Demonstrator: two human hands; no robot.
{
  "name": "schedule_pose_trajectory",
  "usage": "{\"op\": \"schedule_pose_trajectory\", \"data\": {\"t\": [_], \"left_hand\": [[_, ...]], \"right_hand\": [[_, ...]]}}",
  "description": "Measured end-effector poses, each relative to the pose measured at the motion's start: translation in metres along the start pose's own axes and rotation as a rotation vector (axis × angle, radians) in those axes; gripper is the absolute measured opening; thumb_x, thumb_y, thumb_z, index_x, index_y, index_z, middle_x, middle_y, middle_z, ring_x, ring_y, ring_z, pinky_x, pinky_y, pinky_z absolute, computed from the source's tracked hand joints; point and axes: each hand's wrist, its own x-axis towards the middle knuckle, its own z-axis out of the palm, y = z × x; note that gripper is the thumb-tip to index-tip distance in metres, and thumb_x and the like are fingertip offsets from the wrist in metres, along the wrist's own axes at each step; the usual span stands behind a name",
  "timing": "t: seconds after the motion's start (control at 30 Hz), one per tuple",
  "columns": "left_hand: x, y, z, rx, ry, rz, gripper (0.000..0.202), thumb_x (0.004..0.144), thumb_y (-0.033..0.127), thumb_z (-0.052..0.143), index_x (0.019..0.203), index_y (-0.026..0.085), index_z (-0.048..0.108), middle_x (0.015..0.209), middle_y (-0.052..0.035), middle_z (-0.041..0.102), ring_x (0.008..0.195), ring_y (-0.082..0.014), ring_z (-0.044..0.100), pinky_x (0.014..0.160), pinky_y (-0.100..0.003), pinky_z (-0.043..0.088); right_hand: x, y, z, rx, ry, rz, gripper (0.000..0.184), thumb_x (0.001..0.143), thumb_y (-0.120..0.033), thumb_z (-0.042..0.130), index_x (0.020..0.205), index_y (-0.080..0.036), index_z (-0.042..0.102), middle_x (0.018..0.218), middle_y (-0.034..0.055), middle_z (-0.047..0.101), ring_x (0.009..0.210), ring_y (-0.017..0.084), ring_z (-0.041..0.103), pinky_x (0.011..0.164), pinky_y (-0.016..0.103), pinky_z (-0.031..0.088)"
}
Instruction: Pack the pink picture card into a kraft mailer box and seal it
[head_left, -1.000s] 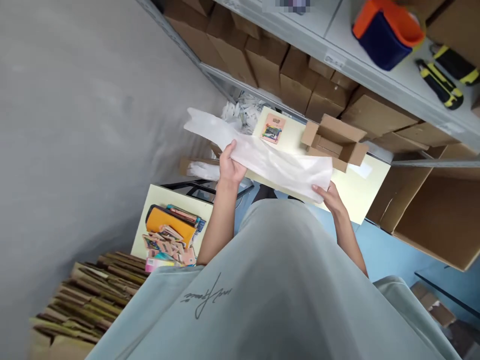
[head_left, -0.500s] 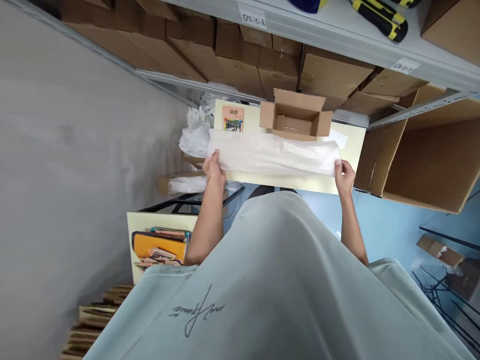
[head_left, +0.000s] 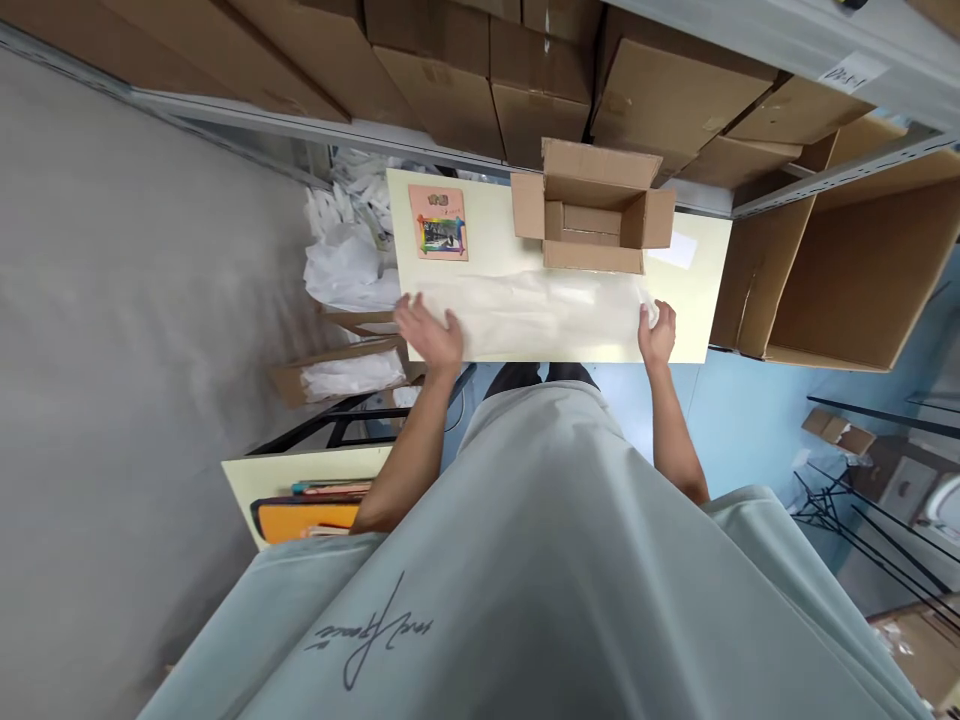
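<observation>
A long strip of translucent white wrapping sheet (head_left: 540,308) lies across the pale yellow tabletop (head_left: 694,335), slightly wrinkled. At its left end my left hand (head_left: 433,335) rests on or just over it, with fingers spread and a little blurred. My right hand (head_left: 658,338) has its thumb and fingers closed on the crumpled right end. Just behind the strip stands a small open cardboard box (head_left: 592,220), flaps folded out, with bare cardboard inside. A pink card with a rainbow-framed picture (head_left: 439,223) lies flat at the table's back left.
Shelves of cardboard boxes (head_left: 540,90) run along the back. To the right stands a large open carton (head_left: 862,260). White plastic bags (head_left: 349,265) are heaped left of the table. A white paper (head_left: 675,248) lies beside the small box. A side table (head_left: 315,463) holds an orange folder (head_left: 307,518).
The sheet has come down from being held stretched between both hands onto the tabletop. My left hand has let go and spread its fingers. The camera view has shifted.
</observation>
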Motion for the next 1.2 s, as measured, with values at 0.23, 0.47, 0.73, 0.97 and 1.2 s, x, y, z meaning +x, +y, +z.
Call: {"op": "schedule_pose_trajectory", "data": {"t": [0.23,0.47,0.73,0.97,1.2], "left_hand": [[0.002,-0.012,0.041,0.863,-0.397,0.314,0.092,0.107,0.071,0.065,0.181,0.019,0.048,0.199,-0.0187,0.016,0.185,-0.047,0.01,0.147,-0.065,0.019],[0.004,-0.027,0.033,0.945,-0.396,0.315,0.097,0.105,0.065,0.072,0.186,0.021,0.041,0.199,-0.019,0.009,0.186,-0.0491,0.004,0.147,-0.072,0.014],[0.008,-0.023,0.041,0.973,-0.393,0.295,0.105,0.1,0.066,0.079,0.186,0.021,0.039,0.199,-0.022,0.01,0.185,-0.0518,0.006,0.144,-0.076,0.019],[0.004,-0.009,0.067,0.973,-0.349,0.225,0.117,0.087,0.065,0.089,0.185,0.022,0.041,0.2,-0.0181,0.003,0.184,-0.0541,0.003,0.143,-0.083,0.015],[-0.022,0.014,0.161,0.955,-0.461,0.307,0.117,0.093,0.083,0.078,0.187,0.026,0.038,0.2,-0.0181,0.0,0.184,-0.0549,-0.006,0.143,-0.081,0.003]], "right_hand": [[0.028,-0.004,0.028,0.144,-0.128,0.362,0.052,0.09,-0.051,0.087,0.125,-0.016,0.07,0.115,0.0177,0.08,0.113,0.036,0.077,0.11,0.054,0.063],[-0.018,0.015,-0.001,0.3,0.458,0.294,0.027,0.11,-0.049,0.051,0.113,-0.023,0.06,0.12,0.0139,0.072,0.119,0.03,0.07,0.117,0.053,0.059],[-0.012,0.056,-0.028,0.198,0.34,0.581,0.03,0.118,-0.044,0.045,0.12,-0.02,0.063,0.125,0.0227,0.075,0.126,0.038,0.076,0.117,0.055,0.059],[0.0,0.067,-0.014,0.005,0.317,0.19,0.059,0.121,-0.044,0.025,0.151,-0.01,0.063,0.164,0.0356,0.057,0.163,0.042,0.056,0.135,0.071,0.046],[-0.008,-0.033,0.085,-0.181,-0.433,-0.589,0.08,0.12,-0.063,0.038,0.185,-0.016,0.039,0.199,0.0198,0.019,0.187,0.041,0.014,0.149,0.07,0.012]]}}
